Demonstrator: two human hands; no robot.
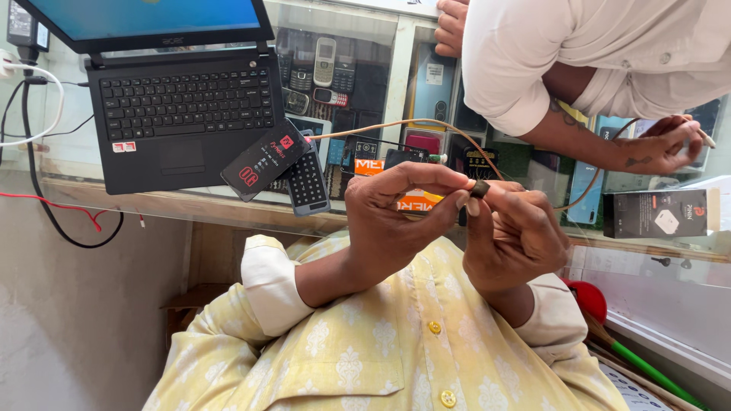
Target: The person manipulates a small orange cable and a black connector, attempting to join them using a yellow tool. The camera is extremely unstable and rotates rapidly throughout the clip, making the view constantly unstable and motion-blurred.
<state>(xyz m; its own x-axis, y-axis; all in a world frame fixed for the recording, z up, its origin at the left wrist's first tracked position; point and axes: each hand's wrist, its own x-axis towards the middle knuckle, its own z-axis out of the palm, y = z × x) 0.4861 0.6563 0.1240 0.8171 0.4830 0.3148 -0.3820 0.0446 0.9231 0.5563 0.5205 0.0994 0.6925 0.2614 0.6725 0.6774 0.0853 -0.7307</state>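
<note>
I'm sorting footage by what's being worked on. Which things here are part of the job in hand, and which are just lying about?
In hand:
left hand
right hand
small dark plug, pinched between both
tan cable running from it

Lying about:
laptop
two black slim boxes
boxed item
phones under the glass counter

left hand (396,209): up in front of the chest, middle of the view, back of the hand facing the camera, thumb and forefinger pinched together at the tips, pointing right
right hand (514,232): right next to it, a bit lower and to the right, fingers curled in, fingertips (474,204) meeting the left hand's pinch so the two hands touch
wrists: both bent inward toward each other
forearms: bare, coming up from the near edge and angling in so they make a rough V
sleeves: pale yellow patterned, rolled back near the elbows, white lining showing
</note>
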